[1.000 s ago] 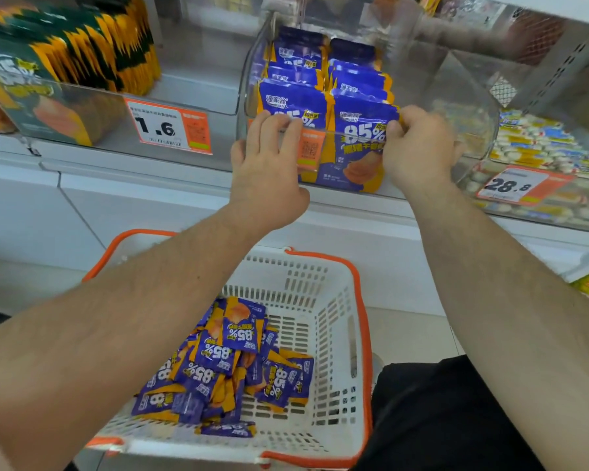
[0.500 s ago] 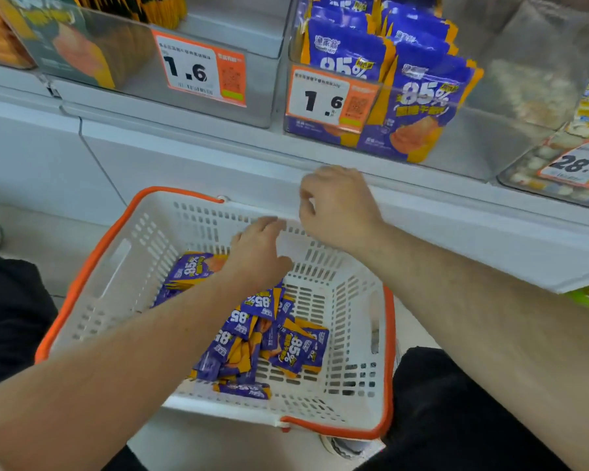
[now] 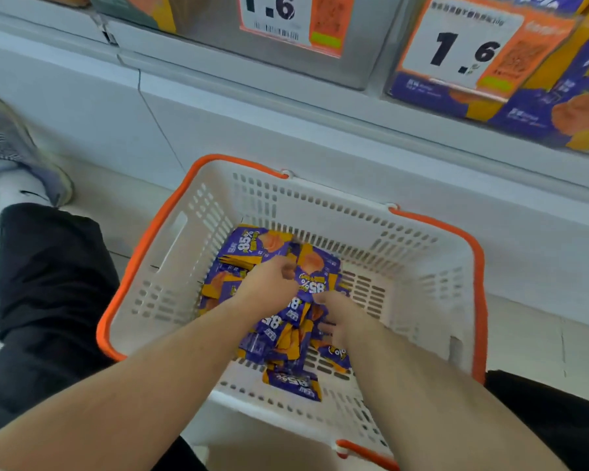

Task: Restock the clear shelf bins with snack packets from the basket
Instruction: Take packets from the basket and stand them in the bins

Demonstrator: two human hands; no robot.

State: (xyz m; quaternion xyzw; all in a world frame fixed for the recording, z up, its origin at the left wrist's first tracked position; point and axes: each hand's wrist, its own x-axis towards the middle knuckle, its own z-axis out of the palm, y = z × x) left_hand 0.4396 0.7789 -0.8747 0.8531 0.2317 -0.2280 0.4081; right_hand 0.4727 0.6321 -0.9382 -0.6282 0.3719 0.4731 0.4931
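right hand [image 3: 340, 321] fingers curled among snack packets [image 3: 286, 321], grip unclear | left hand [image 3: 269, 283] pinches one packet | basket [image 3: 191, 232] holds pile | risk: loose pinch drops slippery packets before clear bin [image 3: 490, 79] above
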